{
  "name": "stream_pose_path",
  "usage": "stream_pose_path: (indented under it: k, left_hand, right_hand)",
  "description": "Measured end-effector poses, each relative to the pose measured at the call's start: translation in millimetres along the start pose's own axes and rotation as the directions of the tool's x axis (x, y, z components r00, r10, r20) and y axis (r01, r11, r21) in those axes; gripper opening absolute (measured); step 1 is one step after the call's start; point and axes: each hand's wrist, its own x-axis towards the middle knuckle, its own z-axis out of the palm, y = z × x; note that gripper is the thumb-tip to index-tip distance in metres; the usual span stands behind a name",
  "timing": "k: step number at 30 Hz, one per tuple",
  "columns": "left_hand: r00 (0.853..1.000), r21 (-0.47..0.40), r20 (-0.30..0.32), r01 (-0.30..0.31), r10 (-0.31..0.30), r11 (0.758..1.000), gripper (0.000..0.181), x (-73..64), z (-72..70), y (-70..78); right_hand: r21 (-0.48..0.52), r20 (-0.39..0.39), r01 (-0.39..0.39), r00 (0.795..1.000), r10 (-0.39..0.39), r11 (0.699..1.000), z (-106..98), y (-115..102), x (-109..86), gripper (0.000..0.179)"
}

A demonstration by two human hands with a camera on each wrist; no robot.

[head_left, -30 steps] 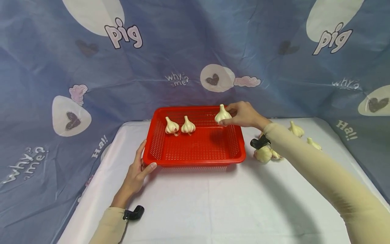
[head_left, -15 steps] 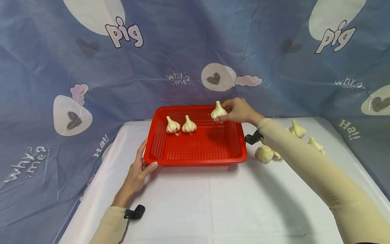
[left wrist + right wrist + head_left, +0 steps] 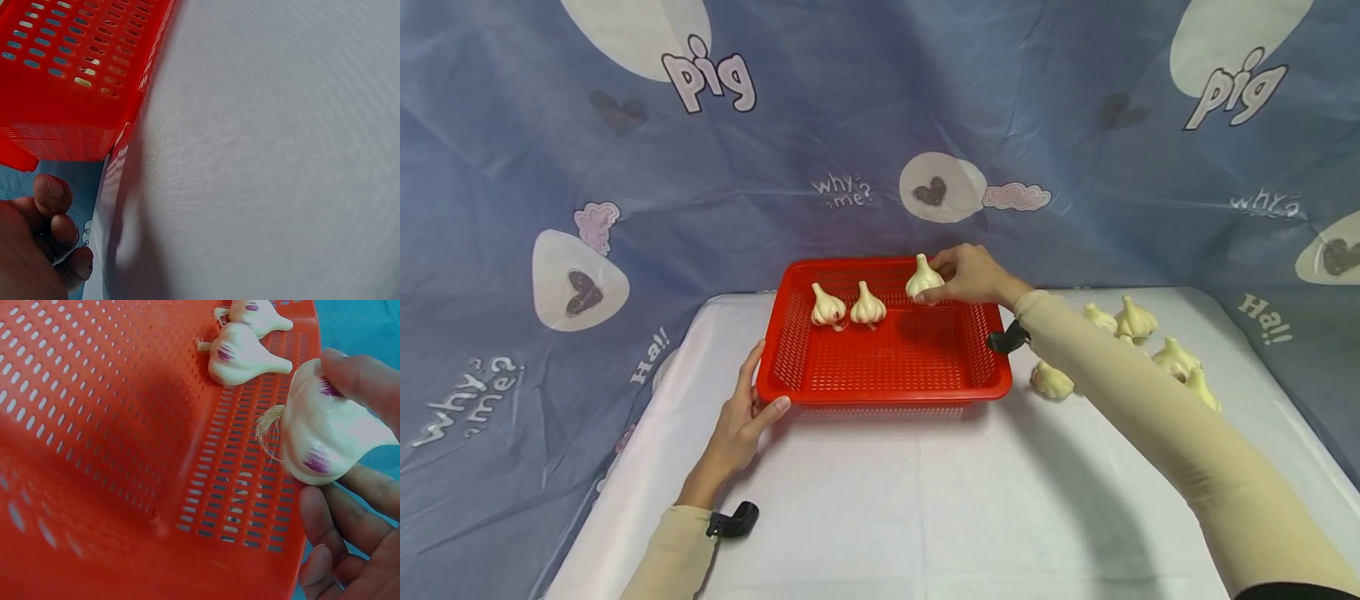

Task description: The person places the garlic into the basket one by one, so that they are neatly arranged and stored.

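A bulb of garlic, white with purple marks and a tuft of roots, is pinched between the thumb and fingers of my right hand. It hangs over the back right part of a red perforated plastic basket. Inside, two more garlic bulbs stand side by side at the back left: the left bulb and the right bulb. My left hand holds the basket's front left corner, thumb at the rim and fingers along the outer side. In the right wrist view the held garlic shows clearly.
Several garlic bulbs lie right of the basket, among them a near bulb and a far bulb; the right sleeve covers part of that group. A white cloth covers the table. A blue printed curtain rises behind.
My right hand has moved left over the basket with the garlic bulb, and more bulbs show past the sleeve. The left hand stays at the basket's corner.
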Motion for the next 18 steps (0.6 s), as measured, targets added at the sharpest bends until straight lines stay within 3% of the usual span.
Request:
stream_pose_path:
  k: [5, 18]
  left_hand:
    - [1.0, -0.016, 0.001, 0.0, 0.0, 1.0, 0.09, 0.6, -0.8, 0.1]
    - [1.0, -0.008, -0.005, 0.014, -0.014, 1.0, 0.09, 0.2, -0.4, 0.1]
  right_hand:
    - [-0.015, -0.009, 0.01, 1.0, -0.01, 1.0, 7, 0, 4.1, 0.056]
    - [-0.018, 0.036, -0.06, 0.998, 0.06, 0.998, 19, -4, 14.2, 0.051]
